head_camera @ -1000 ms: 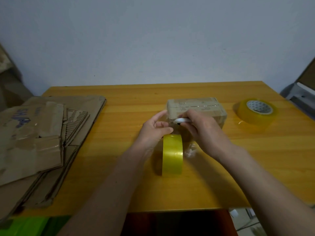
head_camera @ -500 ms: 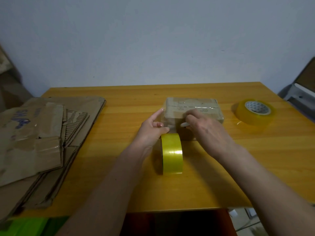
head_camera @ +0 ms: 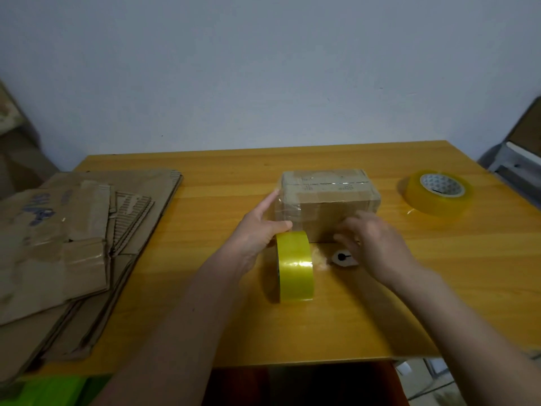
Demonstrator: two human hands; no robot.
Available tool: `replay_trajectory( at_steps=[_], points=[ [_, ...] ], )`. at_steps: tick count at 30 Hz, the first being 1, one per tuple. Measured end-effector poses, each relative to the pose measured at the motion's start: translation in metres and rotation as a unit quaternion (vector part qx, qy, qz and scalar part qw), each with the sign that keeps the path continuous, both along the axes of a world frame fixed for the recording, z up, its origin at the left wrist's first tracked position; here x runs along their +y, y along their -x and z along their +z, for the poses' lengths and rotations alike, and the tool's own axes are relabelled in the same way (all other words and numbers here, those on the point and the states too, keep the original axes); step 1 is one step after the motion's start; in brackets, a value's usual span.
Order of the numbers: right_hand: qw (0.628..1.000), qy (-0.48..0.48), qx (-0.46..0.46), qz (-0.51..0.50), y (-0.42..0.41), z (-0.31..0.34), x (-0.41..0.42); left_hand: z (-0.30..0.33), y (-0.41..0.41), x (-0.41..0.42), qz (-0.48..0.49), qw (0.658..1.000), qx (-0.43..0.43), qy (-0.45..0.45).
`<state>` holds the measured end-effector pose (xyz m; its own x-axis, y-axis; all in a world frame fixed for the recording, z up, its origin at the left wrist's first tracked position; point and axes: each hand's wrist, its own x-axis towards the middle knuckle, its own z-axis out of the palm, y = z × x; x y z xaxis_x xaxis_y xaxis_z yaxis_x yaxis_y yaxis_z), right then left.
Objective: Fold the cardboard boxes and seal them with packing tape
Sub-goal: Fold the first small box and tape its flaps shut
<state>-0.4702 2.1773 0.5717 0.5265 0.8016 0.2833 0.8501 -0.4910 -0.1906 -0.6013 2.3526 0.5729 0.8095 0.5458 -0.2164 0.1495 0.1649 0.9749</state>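
Observation:
A small taped cardboard box [head_camera: 328, 197] sits mid-table. In front of it a yellow tape roll [head_camera: 294, 266] stands on its edge. My left hand [head_camera: 257, 230] holds the roll from the left, with the thumb on its top. Its index finger lies against the box's left side. My right hand [head_camera: 371, 241] is blurred at the box's front face, fingers apart and holding nothing. A small white cutter [head_camera: 344, 257] with a black spot lies on the table just beneath its fingers.
A second, paler tape roll [head_camera: 437, 196] lies flat at the right of the wooden table [head_camera: 439, 288]. A stack of flattened cardboard [head_camera: 73, 238] covers the table's left side and overhangs the near edge. A wall stands behind the table.
My right hand let go of the white cutter, which now lies on the table, and moved down and right along the box front. The left hand and roll barely moved.

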Motion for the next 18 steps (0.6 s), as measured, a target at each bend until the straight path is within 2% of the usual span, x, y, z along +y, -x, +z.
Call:
replay_trajectory(
  at_steps=[2, 3, 4, 6, 8, 10, 13, 15, 18],
  points=[
    [0.987, -0.149, -0.021, 0.065, 0.012, 0.02, 0.02, 0.001, 0.0, -0.001, 0.005, 1.0, -0.002, 0.008],
    [0.979, -0.179, -0.008, 0.094, 0.015, 0.027, 0.034, 0.002, 0.0, -0.002, 0.008, 1.0, -0.006, 0.016],
    [0.978, -0.169, 0.019, 0.117, 0.015, 0.031, 0.049, 0.003, 0.0, -0.003, 0.01, 1.0, -0.008, 0.023],
    [0.986, -0.066, 0.059, 0.14, 0.013, 0.028, 0.072, 0.006, 0.003, -0.003, 0.003, 1.0, -0.004, 0.027],
    [0.991, 0.023, 0.034, 0.126, 0.004, 0.018, 0.082, 0.008, 0.006, -0.002, -0.015, 0.999, 0.007, 0.034],
    [0.992, 0.03, 0.021, 0.119, -0.003, 0.014, 0.085, 0.008, 0.01, 0.0, -0.022, 0.998, 0.023, 0.048],
    [0.99, 0.041, 0.053, 0.126, -0.01, 0.021, 0.088, 0.007, 0.014, 0.001, 0.0, 0.999, 0.027, 0.047],
    [0.982, -0.024, 0.124, 0.137, -0.004, 0.029, 0.084, 0.004, 0.017, -0.001, 0.033, 0.999, 0.019, 0.028],
    [0.933, -0.246, 0.242, 0.106, 0.02, 0.032, 0.068, -0.001, 0.021, -0.005, 0.071, 0.997, 0.007, -0.026]
  ],
)
